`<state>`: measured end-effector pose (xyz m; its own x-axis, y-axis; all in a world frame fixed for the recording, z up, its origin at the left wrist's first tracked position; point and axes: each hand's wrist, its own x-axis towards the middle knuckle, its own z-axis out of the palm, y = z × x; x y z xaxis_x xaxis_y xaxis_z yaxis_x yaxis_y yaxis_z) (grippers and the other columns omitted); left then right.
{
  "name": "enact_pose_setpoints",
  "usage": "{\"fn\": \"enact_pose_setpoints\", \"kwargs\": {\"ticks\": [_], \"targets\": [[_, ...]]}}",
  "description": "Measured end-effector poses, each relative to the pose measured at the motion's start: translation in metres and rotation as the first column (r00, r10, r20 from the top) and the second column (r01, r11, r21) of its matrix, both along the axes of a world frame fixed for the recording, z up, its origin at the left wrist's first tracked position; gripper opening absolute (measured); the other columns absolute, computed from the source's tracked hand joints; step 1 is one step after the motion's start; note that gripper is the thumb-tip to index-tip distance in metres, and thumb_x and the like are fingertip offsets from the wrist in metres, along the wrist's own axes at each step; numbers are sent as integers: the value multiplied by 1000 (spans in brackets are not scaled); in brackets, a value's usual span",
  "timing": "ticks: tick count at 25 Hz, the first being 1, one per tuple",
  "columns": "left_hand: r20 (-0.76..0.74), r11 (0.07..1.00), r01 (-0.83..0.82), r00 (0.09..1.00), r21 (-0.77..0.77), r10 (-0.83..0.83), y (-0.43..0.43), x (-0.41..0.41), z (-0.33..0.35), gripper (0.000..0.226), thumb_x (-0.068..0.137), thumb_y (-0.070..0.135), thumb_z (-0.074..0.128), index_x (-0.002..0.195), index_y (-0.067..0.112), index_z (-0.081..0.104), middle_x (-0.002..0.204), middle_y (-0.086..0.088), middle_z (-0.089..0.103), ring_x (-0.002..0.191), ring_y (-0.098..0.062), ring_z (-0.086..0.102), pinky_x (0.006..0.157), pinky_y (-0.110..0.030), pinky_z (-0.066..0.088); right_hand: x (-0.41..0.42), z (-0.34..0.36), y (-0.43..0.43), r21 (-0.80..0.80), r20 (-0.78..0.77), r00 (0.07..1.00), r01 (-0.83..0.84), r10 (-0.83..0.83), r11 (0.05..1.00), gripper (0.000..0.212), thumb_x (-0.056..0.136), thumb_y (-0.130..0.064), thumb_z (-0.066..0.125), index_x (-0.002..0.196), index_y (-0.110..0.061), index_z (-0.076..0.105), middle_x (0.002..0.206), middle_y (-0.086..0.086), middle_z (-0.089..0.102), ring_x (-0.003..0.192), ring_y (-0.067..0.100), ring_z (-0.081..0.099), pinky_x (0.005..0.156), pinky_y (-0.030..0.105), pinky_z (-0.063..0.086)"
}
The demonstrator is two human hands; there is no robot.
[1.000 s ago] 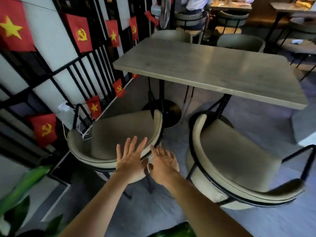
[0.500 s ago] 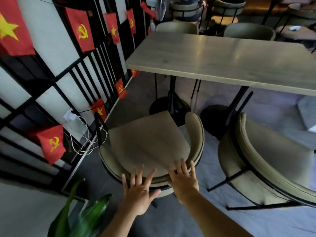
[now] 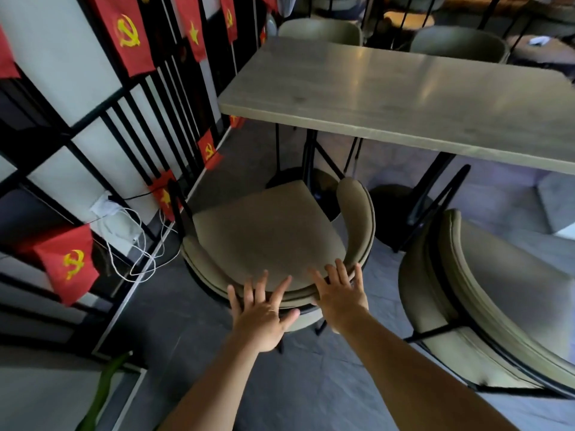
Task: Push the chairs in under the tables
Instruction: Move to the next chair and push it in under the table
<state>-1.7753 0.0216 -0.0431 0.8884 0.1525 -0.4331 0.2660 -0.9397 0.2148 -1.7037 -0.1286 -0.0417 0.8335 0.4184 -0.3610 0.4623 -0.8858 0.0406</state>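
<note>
A beige padded chair (image 3: 267, 231) with a curved backrest and black legs stands in front of the near left end of a grey wooden table (image 3: 389, 98). Its seat lies short of the table's edge. My left hand (image 3: 261, 309) and my right hand (image 3: 339, 293) rest flat, fingers spread, against the back of its curved backrest, side by side. A second matching chair (image 3: 485, 306) stands to the right, turned partly away from the table, untouched.
A black metal railing (image 3: 140, 144) hung with red flags runs along the left, with white cords (image 3: 130, 241) dangling near the chair. Black table legs and round bases (image 3: 311, 169) stand under the table. More chairs (image 3: 457, 43) sit at the far side. A green leaf (image 3: 102, 396) pokes up at bottom left.
The view has come closer to the left chair. Both hands went from hovering above the backrest to lying flat on its back, and the chair sits nearer the table.
</note>
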Motion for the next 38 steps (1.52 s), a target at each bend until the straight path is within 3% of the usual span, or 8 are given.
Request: {"fn": "enact_pose_setpoints", "kwargs": {"ticks": [5, 9, 12, 17, 22, 25, 32, 38], "targets": [[-14, 1000, -14, 1000, -8, 14, 1, 13, -3, 67, 87, 67, 30, 140, 51, -8, 157, 1, -18, 144, -30, -17, 108, -59, -19, 17, 3, -1, 28, -47, 997, -64, 65, 998, 76, 94, -39, 48, 147, -31, -5, 156, 12, 11, 146, 34, -3, 114, 62, -8], [6, 996, 33, 999, 86, -34, 7, 22, 6, 65, 85, 60, 44, 142, 38, 23, 150, -1, 30, 141, -26, 17, 115, -56, -4, 29, 13, -7, 54, -136, 983, -116, 122, 992, 76, 90, -37, 56, 148, -25, 9, 155, 11, 16, 146, 30, 5, 114, 61, -9], [40, 998, 28, 999, 48, -30, 0, 32, 7, 60, 84, 51, 55, 138, 30, 38, 139, 2, 48, 133, -22, 34, 117, -50, 8, 53, 18, -16, -30, -32, 980, -196, 195, 980, 66, 88, -26, 58, 145, -17, 26, 153, 12, 24, 145, 30, 11, 115, 54, -8], [154, 996, -55, 987, 70, 43, -8, 32, -7, 44, 87, 48, 52, 129, 35, 49, 132, 11, 52, 127, -17, 37, 112, -48, 7, 75, 17, -33, -148, 26, 936, -344, 351, 927, 53, 90, -29, 56, 137, -13, 38, 141, 12, 44, 137, 29, 30, 121, 45, 5], [252, 1000, -10, 968, 30, 2, 6, 24, -14, 38, 84, 42, 61, 119, 27, 60, 130, 7, 56, 124, -21, 45, 109, -50, 14, 73, 14, -30, -161, 36, 890, -444, 455, 881, 51, 90, -45, 52, 130, -13, 47, 127, 9, 58, 121, 27, 48, 106, 38, 31], [289, 996, 84, 954, 17, -85, 37, 17, -17, 36, 77, 40, 70, 108, 22, 67, 120, 3, 64, 117, -24, 53, 106, -51, 21, 55, 16, -19, -120, 7, 903, -426, 430, 897, 61, 88, -57, 46, 129, -13, 47, 125, 11, 58, 120, 28, 48, 104, 40, 31], [111, 923, 376, 917, 83, -384, 115, 44, -3, 40, 83, 46, 60, 121, 34, 55, 124, 13, 55, 120, -14, 43, 109, -39, 16, 17, 15, 26, 1, -40, 963, -268, 267, 964, 54, 90, -47, 48, 129, -11, 43, 127, 12, 55, 122, 30, 43, 107, 44, 25], [62, 878, 456, 882, 143, -468, 164, 85, -4, 45, 83, 48, 58, 125, 35, 49, 128, 13, 53, 122, -14, 39, 110, -39, 14, 35, 11, 67, 48, -6, 975, -223, 224, 974, 53, 91, -54, 41, 125, -13, 47, 121, 10, 58, 117, 30, 46, 103, 42, 28]]}}
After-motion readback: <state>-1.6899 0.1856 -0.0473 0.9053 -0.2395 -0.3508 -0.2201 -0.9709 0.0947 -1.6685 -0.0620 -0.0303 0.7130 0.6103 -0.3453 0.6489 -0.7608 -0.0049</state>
